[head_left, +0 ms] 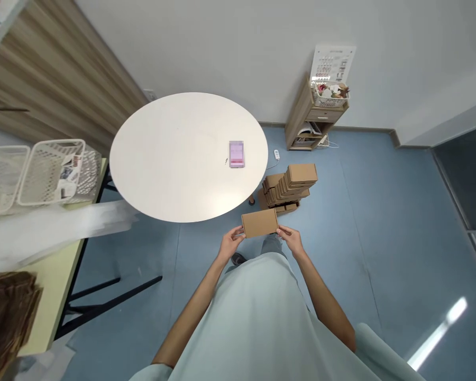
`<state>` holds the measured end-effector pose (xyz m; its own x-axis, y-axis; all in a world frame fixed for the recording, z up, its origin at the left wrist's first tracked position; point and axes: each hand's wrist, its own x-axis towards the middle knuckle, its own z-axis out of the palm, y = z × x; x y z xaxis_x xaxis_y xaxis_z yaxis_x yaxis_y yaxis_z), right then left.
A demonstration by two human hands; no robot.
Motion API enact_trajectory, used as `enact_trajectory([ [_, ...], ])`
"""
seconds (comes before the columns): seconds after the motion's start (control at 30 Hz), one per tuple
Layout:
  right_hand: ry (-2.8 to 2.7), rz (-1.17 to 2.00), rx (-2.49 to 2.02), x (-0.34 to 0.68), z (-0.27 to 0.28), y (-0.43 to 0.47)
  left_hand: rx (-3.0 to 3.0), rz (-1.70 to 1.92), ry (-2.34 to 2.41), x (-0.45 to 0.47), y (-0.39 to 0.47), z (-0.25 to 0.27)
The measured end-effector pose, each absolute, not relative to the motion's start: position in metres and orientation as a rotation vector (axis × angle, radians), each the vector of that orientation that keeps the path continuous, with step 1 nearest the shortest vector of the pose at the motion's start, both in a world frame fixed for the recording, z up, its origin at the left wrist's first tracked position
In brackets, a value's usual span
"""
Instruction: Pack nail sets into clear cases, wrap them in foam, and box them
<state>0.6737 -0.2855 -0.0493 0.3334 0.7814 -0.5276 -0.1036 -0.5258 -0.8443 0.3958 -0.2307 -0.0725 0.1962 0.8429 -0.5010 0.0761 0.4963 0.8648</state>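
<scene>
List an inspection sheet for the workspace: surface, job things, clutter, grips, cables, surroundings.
Surface: white table with a pixelated item on it.
Job things: box, held above the floor; box stack beside the table.
Clutter: baskets, white film and brown pile at the side table.
Grips: left grip and right grip hold opposite ends of the box.
Cables: white cable between table and box stack; second cable by the cabinet.
Surroundings: cabinet at the wall.
</scene>
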Motion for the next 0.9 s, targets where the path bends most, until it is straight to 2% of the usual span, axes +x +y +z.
enact_trajectory([
  [0.33, -0.624, 1.063, -1.742, 0.837, -0.014, -0.201, 1.235, 0.659, 1.229, 0.573, -0.111, -0.018],
  [0.53, -0.636, 1.024, -1.758, 0.926, -0.013, -0.134, 1.207, 0.666, 1.284, 0.667, -0.056, -0.010],
  [0.7, -0.655, 1.075, -1.760, 0.957, -0.033, -0.091, 1.195, 0.690, 1.334, 0.698, -0.030, -0.021],
  [0.9, -0.653, 1.164, -1.772, 0.954, -0.059, -0.079, 1.238, 0.610, 1.365, 0.692, -0.019, -0.040],
])
